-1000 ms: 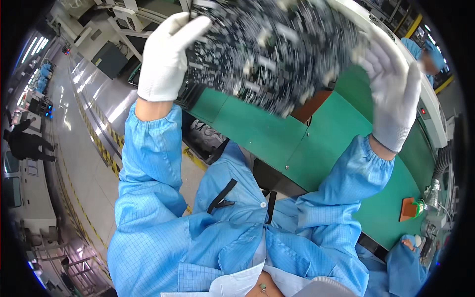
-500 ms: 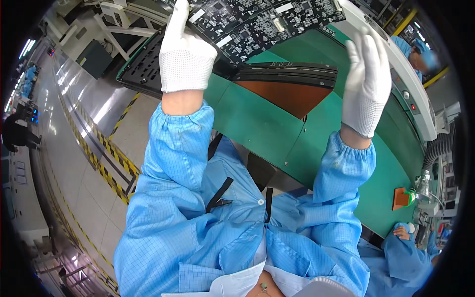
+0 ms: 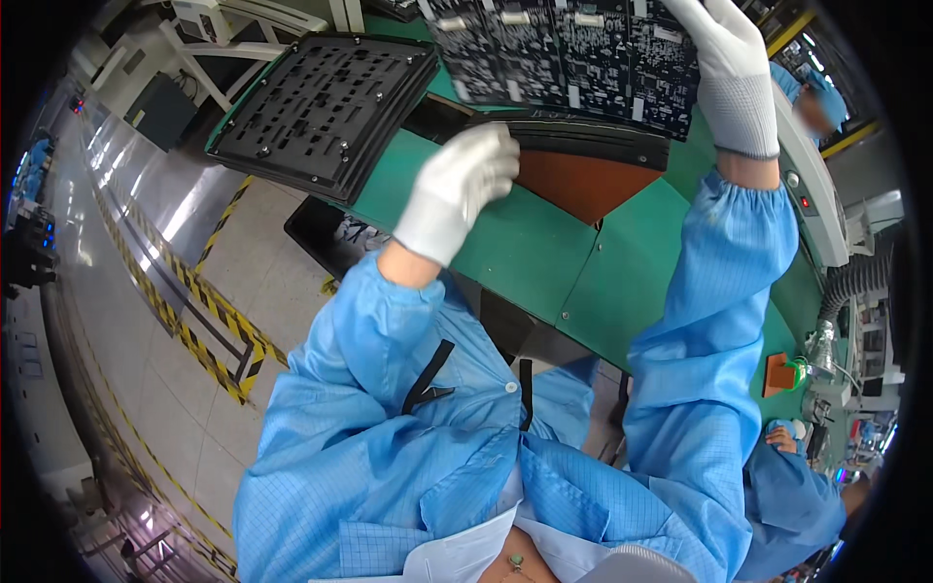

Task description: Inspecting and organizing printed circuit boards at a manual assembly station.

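Note:
A dark circuit board panel (image 3: pixel 593 73), covered in small parts and pale connectors, is tilted up at the top of the view. My right hand (image 3: pixel 736 78), in a white knit glove, grips its upper right edge; the fingertips run out of the picture. Below the panel's left part is my gloved left hand (image 3: pixel 460 189), slightly blurred. Its fingers bend loosely with nothing in them, and it is apart from the panel. Left of this hand lies a black slotted fixture tray (image 3: pixel 321 107), apparently on top of others.
A black slotted rack (image 3: pixel 583 136) and a brown board (image 3: pixel 573 185) lie on the green bench (image 3: pixel 525 248). A white machine housing (image 3: pixel 802 194) borders the right side. Beneath the bench edge sits a black bin (image 3: pixel 316 233). Another person's blue sleeve (image 3: pixel 792 496) shows at lower right.
The panel has shifted right and turned more upright, uncovering the black tray. My left hand has let go and come down toward me; my right hand has moved up onto the panel's edge.

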A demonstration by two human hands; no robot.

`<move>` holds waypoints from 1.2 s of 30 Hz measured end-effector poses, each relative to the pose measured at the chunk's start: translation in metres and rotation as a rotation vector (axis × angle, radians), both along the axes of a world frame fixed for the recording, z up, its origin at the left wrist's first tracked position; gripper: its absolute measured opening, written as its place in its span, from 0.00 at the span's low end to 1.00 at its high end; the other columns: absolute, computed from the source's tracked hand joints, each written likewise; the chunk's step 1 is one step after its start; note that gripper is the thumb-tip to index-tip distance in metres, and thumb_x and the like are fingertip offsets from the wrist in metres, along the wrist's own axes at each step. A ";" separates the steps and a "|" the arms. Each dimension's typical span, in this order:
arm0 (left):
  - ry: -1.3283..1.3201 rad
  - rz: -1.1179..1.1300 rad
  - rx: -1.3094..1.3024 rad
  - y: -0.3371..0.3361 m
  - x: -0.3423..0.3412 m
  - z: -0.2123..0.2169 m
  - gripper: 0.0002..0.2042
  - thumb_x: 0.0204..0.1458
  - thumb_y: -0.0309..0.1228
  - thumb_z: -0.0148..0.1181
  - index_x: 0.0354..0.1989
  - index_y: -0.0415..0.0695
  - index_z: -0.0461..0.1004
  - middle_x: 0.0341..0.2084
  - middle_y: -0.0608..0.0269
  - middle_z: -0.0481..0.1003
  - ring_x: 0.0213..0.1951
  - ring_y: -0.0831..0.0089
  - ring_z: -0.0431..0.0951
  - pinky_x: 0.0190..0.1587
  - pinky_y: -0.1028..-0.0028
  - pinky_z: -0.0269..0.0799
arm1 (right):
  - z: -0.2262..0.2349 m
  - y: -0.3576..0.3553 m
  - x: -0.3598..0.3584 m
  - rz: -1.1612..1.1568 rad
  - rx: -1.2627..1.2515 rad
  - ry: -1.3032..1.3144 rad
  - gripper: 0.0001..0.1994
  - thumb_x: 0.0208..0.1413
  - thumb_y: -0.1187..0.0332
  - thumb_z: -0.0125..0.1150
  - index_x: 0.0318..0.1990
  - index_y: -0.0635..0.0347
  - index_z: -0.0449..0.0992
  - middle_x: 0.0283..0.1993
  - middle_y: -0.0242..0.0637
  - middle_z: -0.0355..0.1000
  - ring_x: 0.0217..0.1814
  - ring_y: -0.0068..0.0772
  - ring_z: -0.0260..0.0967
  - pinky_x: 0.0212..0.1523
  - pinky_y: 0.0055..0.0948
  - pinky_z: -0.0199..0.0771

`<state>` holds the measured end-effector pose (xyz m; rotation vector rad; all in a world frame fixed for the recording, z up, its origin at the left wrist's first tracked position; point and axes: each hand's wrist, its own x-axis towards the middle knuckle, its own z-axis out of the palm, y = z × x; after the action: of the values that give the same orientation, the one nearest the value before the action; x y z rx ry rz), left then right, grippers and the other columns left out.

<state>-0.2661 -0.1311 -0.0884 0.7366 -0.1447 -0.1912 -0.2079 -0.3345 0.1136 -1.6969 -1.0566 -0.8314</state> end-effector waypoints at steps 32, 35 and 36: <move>-0.425 0.066 0.630 -0.010 -0.040 -0.037 0.09 0.61 0.26 0.56 0.44 0.34 0.78 0.40 0.57 0.78 0.43 0.72 0.79 0.48 0.76 0.74 | -0.001 -0.012 -0.003 -0.251 -0.288 0.576 0.13 0.62 0.63 0.60 0.41 0.66 0.80 0.33 0.23 0.75 0.35 0.15 0.66 0.38 0.22 0.68; -0.420 0.064 0.621 -0.011 -0.040 -0.037 0.09 0.61 0.26 0.56 0.44 0.35 0.78 0.40 0.58 0.78 0.43 0.72 0.79 0.48 0.76 0.74 | -0.004 -0.014 -0.002 -0.223 -0.265 0.547 0.12 0.62 0.64 0.61 0.41 0.66 0.80 0.33 0.23 0.75 0.34 0.15 0.66 0.37 0.22 0.68; -0.430 0.068 0.615 -0.012 -0.040 -0.037 0.09 0.61 0.26 0.56 0.44 0.35 0.78 0.40 0.58 0.78 0.43 0.73 0.79 0.48 0.76 0.74 | -0.004 -0.015 -0.002 -0.202 -0.253 0.548 0.12 0.62 0.64 0.61 0.41 0.66 0.80 0.33 0.23 0.75 0.34 0.14 0.66 0.37 0.21 0.67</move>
<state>-0.3065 -0.1429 -0.1254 1.3896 -0.4825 -0.0041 -0.2096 -0.3493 0.1099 -2.1086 -0.6365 -0.3193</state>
